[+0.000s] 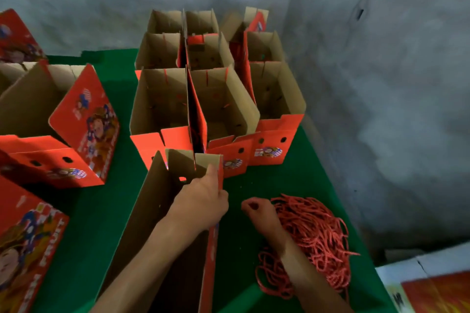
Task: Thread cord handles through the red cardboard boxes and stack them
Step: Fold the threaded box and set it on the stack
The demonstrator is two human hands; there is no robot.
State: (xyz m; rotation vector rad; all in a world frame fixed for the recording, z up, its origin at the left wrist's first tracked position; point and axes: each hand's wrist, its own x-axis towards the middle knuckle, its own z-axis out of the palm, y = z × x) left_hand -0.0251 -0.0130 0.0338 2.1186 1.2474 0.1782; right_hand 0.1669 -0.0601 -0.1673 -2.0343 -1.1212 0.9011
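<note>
An open red cardboard box (157,211) with a brown inside stands in front of me on the green table (300,180). My left hand (201,201) grips its right wall near the top corner, thumb inside, fingers outside. Just right of the box, my right hand (256,211) is curled over the left edge of a heap of red cords (315,234); whether it pinches a cord I cannot tell. Behind the held box, several finished open boxes (216,99) stand packed in rows.
More red boxes (58,124) with cartoon print lie and stand at the left. A grey wall (381,84) closes the back and right side. Flat printed cardboard sheets (432,287) lie at the lower right, beyond the table's edge.
</note>
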